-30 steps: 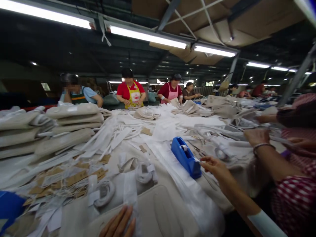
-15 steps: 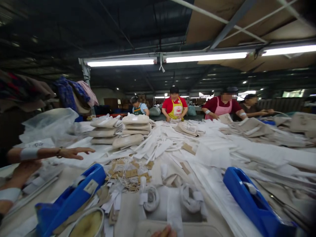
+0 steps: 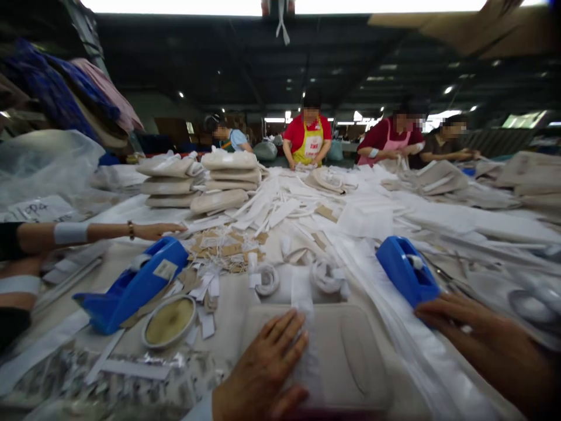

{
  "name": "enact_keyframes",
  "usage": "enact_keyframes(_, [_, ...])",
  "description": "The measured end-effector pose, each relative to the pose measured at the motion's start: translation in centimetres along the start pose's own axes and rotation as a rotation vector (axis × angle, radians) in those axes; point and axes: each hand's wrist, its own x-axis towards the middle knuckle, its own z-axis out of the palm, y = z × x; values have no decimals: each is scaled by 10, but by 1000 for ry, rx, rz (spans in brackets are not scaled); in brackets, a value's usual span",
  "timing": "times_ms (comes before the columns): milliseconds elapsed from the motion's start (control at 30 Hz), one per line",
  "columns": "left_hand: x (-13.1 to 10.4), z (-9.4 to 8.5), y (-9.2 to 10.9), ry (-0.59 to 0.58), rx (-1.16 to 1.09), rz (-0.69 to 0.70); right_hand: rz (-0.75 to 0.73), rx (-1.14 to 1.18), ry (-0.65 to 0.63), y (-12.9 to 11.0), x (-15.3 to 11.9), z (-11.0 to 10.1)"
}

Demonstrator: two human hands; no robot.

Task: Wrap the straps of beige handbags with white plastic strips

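Observation:
My left hand (image 3: 269,362) lies flat with fingers stretched over a folded beige fabric piece (image 3: 350,356) and the white strip (image 3: 302,292) running down its middle. Two rolled straps (image 3: 266,279) stick out beyond its far edge. At the right, my right hand (image 3: 477,333) is at the near end of a blue tape dispenser (image 3: 401,266). Its fingers are drawn together there; whatever is between them is hidden. Left of the fabric piece sit a second blue tape dispenser (image 3: 131,286), a round tin of yellowish stuff (image 3: 170,321) and loose brown tags (image 3: 228,242).
A co-worker's arm (image 3: 109,231) reaches in from the left. Stacks of folded beige pieces (image 3: 232,175) stand farther back, with white strips (image 3: 272,204) strewn beside them. Several people work across the table. A clear plastic bag (image 3: 48,164) lies at left.
The view has tipped down. My left hand has come fully into view on the fabric piece, and my right hand has appeared at the right tape dispenser. The co-worker's hand has moved towards the tags.

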Motion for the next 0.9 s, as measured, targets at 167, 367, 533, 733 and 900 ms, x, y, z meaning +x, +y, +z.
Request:
enact_keyframes(167, [7,-18,10,-111,-156,-64,-636,-156,-629,-102,58,35])
enact_keyframes(367, [4,-11,9,-57,-189,-59,-888,-413,-987,-163,86,99])
enact_keyframes(533, [1,-10,10,-6,-215,-114,-972,-574,-971,-158,91,131])
enact_keyframes(733, [2,-9,7,-25,-215,-64,-998,-604,-953,-158,88,143])
enact_keyframes(900, [3,-8,5,-21,-237,-52,-965,-651,-978,-166,85,146])
